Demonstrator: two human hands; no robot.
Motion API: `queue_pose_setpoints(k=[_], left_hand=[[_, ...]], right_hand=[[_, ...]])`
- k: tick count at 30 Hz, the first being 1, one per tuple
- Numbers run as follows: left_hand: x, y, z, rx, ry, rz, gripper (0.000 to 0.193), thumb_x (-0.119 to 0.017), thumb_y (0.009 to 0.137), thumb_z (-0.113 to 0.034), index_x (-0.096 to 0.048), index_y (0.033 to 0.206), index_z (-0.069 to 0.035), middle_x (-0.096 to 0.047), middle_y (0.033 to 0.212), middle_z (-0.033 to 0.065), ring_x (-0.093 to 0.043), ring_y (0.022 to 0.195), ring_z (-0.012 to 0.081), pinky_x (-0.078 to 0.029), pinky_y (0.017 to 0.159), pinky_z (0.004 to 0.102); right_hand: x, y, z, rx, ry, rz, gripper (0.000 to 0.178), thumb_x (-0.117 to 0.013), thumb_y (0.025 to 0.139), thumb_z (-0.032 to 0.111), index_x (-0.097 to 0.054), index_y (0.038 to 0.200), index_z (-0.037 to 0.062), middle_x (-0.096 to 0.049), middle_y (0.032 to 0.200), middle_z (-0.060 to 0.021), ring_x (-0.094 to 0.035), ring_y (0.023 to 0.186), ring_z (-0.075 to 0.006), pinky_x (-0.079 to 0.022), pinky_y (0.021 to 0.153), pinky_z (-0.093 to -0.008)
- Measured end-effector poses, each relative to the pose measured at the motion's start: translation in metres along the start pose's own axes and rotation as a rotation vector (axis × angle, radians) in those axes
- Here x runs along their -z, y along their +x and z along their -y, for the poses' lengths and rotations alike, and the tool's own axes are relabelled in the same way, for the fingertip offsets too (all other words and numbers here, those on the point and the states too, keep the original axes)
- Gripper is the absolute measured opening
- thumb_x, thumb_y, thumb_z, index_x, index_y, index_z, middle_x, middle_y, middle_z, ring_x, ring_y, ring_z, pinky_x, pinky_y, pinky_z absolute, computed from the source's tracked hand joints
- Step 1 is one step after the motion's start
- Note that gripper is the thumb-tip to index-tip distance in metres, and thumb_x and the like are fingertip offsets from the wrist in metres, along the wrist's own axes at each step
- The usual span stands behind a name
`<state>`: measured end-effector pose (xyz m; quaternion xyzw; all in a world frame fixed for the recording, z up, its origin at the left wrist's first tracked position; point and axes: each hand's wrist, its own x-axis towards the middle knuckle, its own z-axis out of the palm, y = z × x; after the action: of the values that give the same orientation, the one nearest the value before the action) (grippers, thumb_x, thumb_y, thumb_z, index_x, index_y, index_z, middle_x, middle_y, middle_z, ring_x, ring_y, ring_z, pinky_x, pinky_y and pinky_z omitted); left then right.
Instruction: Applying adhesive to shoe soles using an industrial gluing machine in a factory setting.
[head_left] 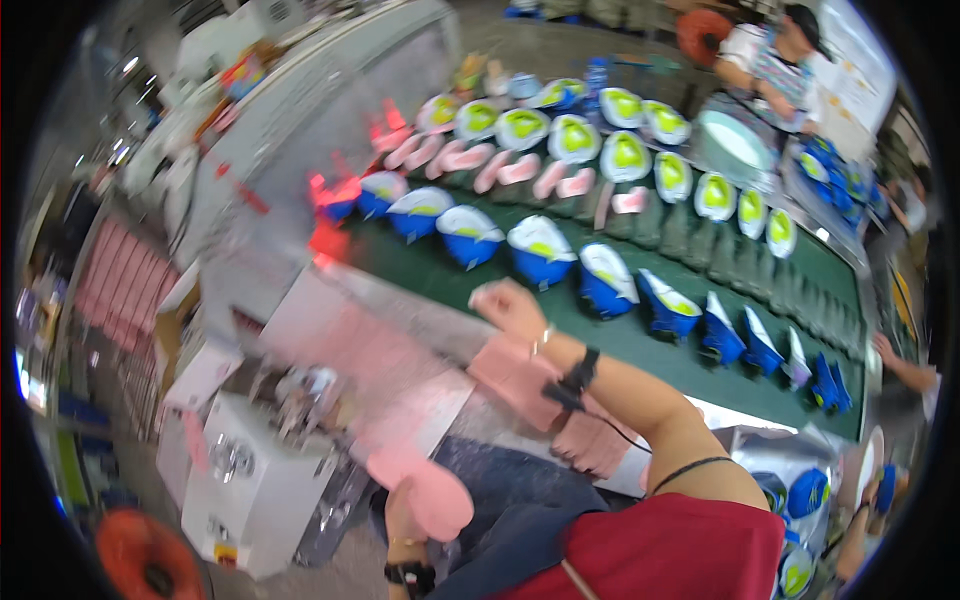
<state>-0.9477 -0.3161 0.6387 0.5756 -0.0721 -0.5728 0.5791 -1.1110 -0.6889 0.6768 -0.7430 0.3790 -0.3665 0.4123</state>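
Observation:
My left hand [400, 512] is low in the picture, closed on a pink insole [440, 500] with a rounded, waisted outline. My right hand [513, 308] reaches over the near edge of the green conveyor belt [440, 290]. Its fingers look bent, but blur hides whether they grip anything. Just beyond it, blue-and-white shoe uppers [540, 250] with yellow inside stand in a row. Below my right wrist lie stacked pink insoles [517, 378], with another pink stack [597, 443] nearer my body.
Pink insole pieces [517, 168] and more uppers [575, 138] line the belt's far side. A large grey machine [290, 130] rises at the belt's left end, lit red there. Left of me is a white machine [255, 480]. Another person [780, 60] stands across the belt.

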Motion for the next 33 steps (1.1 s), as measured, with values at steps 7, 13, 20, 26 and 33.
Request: queue_pose_setpoints(k=[7,13,20,26,33], left_hand=[[-0.024,-0.017,-0.049,-0.225,-0.078,-0.302,0.045,-0.051,0.096,-0.028,-0.046,0.128,0.003,-0.059,0.113,0.0095,-0.060,0.097,0.0191,-0.049,0.084,0.0318],[-0.004,-0.048,-0.058,0.027,-0.454,-0.158,0.064,-0.033,0.095,-0.054,-0.044,0.129,-0.001,-0.059,0.101,0.0109,-0.062,0.084,0.0250,-0.054,0.077,0.0431],[0.002,-0.060,-0.043,0.106,-0.470,-0.074,0.059,-0.037,0.092,-0.049,-0.043,0.127,-0.001,-0.059,0.095,0.0152,-0.062,0.087,0.0315,-0.053,0.080,0.0445],[0.008,-0.065,-0.036,0.135,-0.369,-0.058,0.064,-0.033,0.094,-0.052,-0.039,0.132,-0.001,-0.060,0.107,0.0251,-0.063,0.094,0.0387,-0.053,0.082,0.0460],[0.014,-0.065,-0.023,0.079,-0.394,-0.097,0.058,-0.035,0.095,-0.048,-0.040,0.131,-0.002,-0.057,0.106,0.0192,-0.063,0.093,0.0384,-0.055,0.075,0.0480]], right_hand=[[-0.134,-0.150,0.121,-0.263,0.189,0.707,0.033,-0.055,0.090,0.032,-0.063,0.088,-0.0001,-0.065,0.075,-0.0179,-0.065,0.070,-0.0262,-0.051,0.062,-0.0367],[-0.188,-0.077,0.083,-0.292,0.243,0.510,0.040,-0.062,0.076,0.023,-0.057,0.108,-0.0006,-0.066,0.078,-0.0175,-0.067,0.072,-0.0291,-0.052,0.066,-0.0370],[-0.249,-0.005,0.101,-0.137,-0.159,0.487,0.045,-0.064,0.076,0.021,-0.055,0.111,-0.0037,-0.066,0.093,-0.0216,-0.066,0.082,-0.0332,-0.051,0.071,-0.0408],[-0.206,0.011,0.094,0.104,-0.310,0.445,0.035,-0.063,0.077,0.020,-0.060,0.106,-0.0004,-0.065,0.091,-0.0213,-0.063,0.088,-0.0360,-0.049,0.072,-0.0437],[-0.251,0.002,0.079,-0.196,-0.163,0.440,0.039,-0.063,0.079,0.036,-0.065,0.096,0.0013,-0.066,0.082,-0.0205,-0.066,0.079,-0.0341,-0.050,0.071,-0.0412]])
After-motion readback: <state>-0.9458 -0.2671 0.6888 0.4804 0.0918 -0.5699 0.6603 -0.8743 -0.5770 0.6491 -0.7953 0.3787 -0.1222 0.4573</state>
